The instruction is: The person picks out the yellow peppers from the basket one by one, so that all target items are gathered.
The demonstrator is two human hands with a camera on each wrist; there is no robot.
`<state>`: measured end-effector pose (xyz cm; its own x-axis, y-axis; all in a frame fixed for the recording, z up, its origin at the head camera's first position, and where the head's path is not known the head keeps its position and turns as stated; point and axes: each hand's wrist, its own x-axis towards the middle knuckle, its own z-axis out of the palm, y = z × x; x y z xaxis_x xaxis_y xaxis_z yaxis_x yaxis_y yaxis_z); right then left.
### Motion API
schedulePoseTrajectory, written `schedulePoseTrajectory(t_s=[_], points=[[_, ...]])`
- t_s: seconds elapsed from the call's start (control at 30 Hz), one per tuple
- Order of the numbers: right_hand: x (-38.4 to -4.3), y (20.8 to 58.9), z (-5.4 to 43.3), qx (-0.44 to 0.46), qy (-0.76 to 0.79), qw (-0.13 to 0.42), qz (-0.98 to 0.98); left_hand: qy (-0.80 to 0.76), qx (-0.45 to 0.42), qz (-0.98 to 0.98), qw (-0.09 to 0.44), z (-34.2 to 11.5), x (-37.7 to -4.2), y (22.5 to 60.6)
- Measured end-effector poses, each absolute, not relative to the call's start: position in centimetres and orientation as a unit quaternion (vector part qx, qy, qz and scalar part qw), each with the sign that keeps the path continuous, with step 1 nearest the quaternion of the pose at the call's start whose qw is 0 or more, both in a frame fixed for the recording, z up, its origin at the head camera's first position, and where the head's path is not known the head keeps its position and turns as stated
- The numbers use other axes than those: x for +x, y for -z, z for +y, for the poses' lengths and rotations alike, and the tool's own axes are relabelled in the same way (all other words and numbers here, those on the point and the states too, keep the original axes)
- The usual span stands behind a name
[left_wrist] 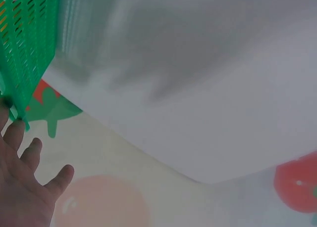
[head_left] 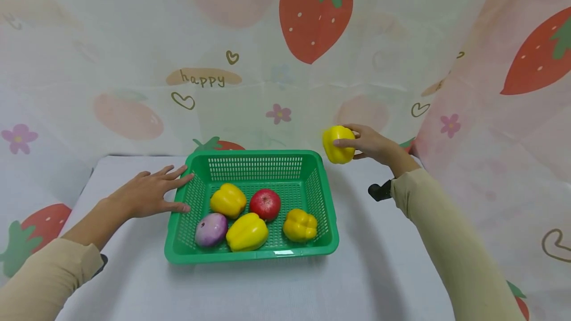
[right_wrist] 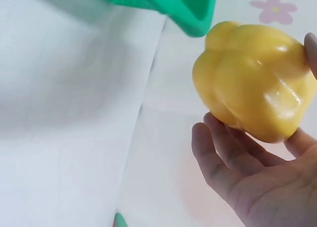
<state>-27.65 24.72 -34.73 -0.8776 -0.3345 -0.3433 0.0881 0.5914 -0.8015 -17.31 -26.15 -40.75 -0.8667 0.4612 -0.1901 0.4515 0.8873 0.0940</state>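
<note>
Raised beyond the far right corner of the green basket (head_left: 330, 212), a yellow bell pepper (head_left: 339, 144) is gripped by my right hand (head_left: 370, 143) between thumb and fingers. The right wrist view shows the same pepper (right_wrist: 257, 81) close up, its lobed end towards the camera. My left hand (head_left: 153, 192) rests at the basket's left rim with fingers spread and straight. Inside the basket lie three more yellow peppers, one at the back left (head_left: 228, 200), one at the front (head_left: 247, 232) and one at the right (head_left: 300, 225). A red pomegranate (head_left: 265, 204) and a purple onion (head_left: 211, 230) lie among them.
The basket stands on a table with a white cloth (head_left: 285, 291). Behind it hangs a curtain (head_left: 250, 118) printed with strawberries, flowers and hearts, which also runs along the right side. A black wrist strap piece (head_left: 380, 191) juts from the right sleeve.
</note>
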Motion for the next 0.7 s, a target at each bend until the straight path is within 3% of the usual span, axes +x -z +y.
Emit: schedulePoseTrajectory(t_s=[0.7], points=[[-27.0, 40.0, 27.8, 0.017, 0.423, 0.243, 0.873, -0.027, 0.234, 0.966, 0.109, -26.2, -17.2, 40.8]])
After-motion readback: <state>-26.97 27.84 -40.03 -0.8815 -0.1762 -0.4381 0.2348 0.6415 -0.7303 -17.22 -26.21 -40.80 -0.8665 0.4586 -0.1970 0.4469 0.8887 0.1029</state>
